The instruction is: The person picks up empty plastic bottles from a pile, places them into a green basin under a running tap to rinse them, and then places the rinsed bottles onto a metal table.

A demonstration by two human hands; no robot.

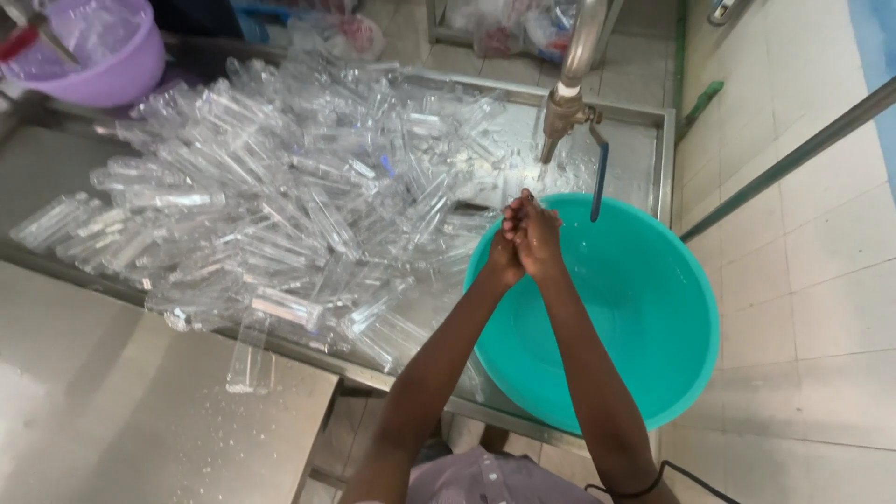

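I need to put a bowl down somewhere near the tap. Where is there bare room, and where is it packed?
Bare: the steel counter at lower left, below the heap, and the sink floor behind the teal basin, right of the tap. Packed: the clear plastic tubes fill the sink's left and middle. Both hands occupy the space above the basin.

A single head-worn camera looks steeply down, close over a teal basin and steel desk.
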